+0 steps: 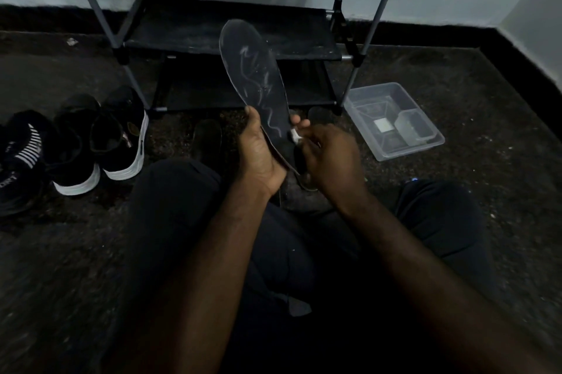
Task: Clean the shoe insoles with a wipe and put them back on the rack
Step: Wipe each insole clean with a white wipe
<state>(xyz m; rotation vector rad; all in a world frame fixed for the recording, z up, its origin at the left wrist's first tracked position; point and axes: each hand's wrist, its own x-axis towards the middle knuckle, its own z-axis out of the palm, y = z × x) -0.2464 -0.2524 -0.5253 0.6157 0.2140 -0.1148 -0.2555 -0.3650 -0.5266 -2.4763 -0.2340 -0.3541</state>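
While left hand grips the insole, right hand pinches a wipe.

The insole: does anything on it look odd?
Yes. The insole, held in the left hand, shows pale wavy streaks down its dark surface, like smeared residue. The right hand pinches a white wipe at its edge.

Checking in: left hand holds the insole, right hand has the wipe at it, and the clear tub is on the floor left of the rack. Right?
Not quite. The head view shows the clear tub on the floor right of the rack, not left. The rest stands: the left hand holds the insole and the right hand pinches the wipe at its lower edge.
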